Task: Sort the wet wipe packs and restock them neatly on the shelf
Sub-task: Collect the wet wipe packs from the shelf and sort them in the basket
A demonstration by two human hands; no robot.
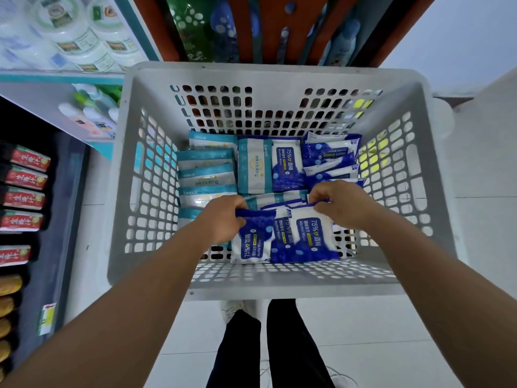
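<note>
Head view shows my left hand (223,217) and right hand (340,204) gripping blue alcohol wipe packs (285,236) at lower centre of the grey basket (251,287), teal packs (205,175) sorted left, so shelving is not begun.

The basket (263,284) is moulded grey plastic, matt, its walls and floor pierced with rounded slots. The blue alcohol wipe packs (305,236) are soft plastic film, glossy and slightly crinkled (highlights run along the folds), as are the teal-and-white wipe packs (205,175). The floor (377,326) is pale smooth tile with a faint sheen. The trousers (291,343) are black matt cloth. The red packets (23,198) on the shelf look like shiny film.
</note>
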